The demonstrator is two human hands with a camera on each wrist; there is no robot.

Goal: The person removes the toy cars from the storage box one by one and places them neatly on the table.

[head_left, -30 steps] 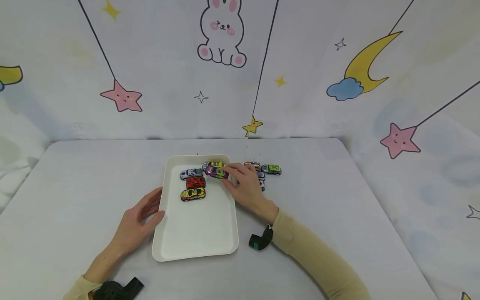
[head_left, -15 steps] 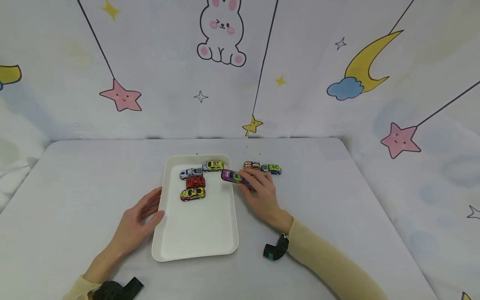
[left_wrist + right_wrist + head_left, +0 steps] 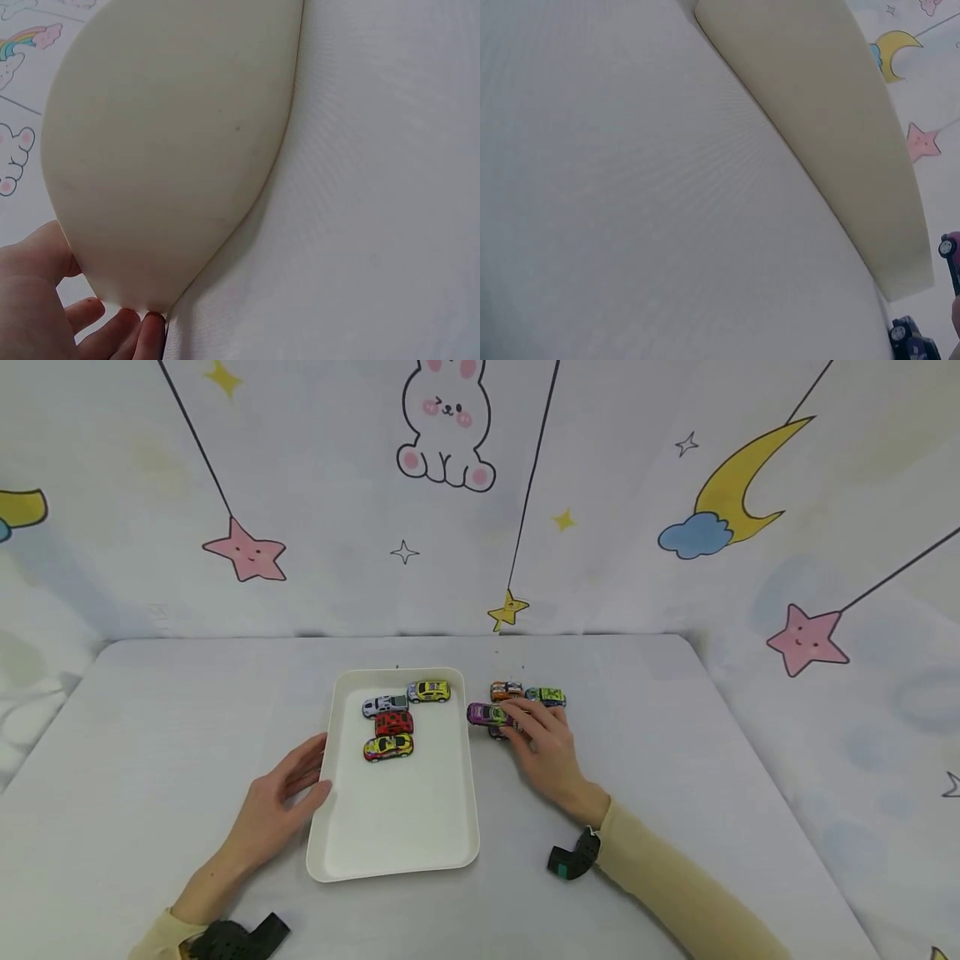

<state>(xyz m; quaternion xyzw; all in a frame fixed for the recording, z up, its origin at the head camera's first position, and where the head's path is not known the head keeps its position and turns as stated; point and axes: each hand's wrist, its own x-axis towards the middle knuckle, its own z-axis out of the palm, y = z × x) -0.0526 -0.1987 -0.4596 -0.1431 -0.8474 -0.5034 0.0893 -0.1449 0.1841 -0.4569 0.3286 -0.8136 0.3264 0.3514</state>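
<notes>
A white tray (image 3: 390,860) lies on the table and carries a grey toy car (image 3: 384,705), a yellow-green one (image 3: 429,692), a red one (image 3: 393,723) and a yellow one (image 3: 387,747). My left hand (image 3: 315,768) holds the tray's left rim, thumb on top; in the left wrist view its fingertips (image 3: 112,330) sit at the tray's edge (image 3: 172,135). My right hand (image 3: 517,720) pinches a purple car (image 3: 487,714) low over the table just right of the tray. An orange car (image 3: 506,691) and a green car (image 3: 546,697) stand right behind that hand.
In the right wrist view a dark blue car (image 3: 911,341) lies close to my right hand, beside the tray's side wall (image 3: 817,127). The grey table (image 3: 150,710) ends at a cartoon-printed backdrop (image 3: 450,485). Black wrist cameras (image 3: 573,860) sit on both sleeves.
My right hand has carried the purple car out of the tray, rightward over its rim, down to the table beside the other loose cars. The left hand has stayed on the tray.
</notes>
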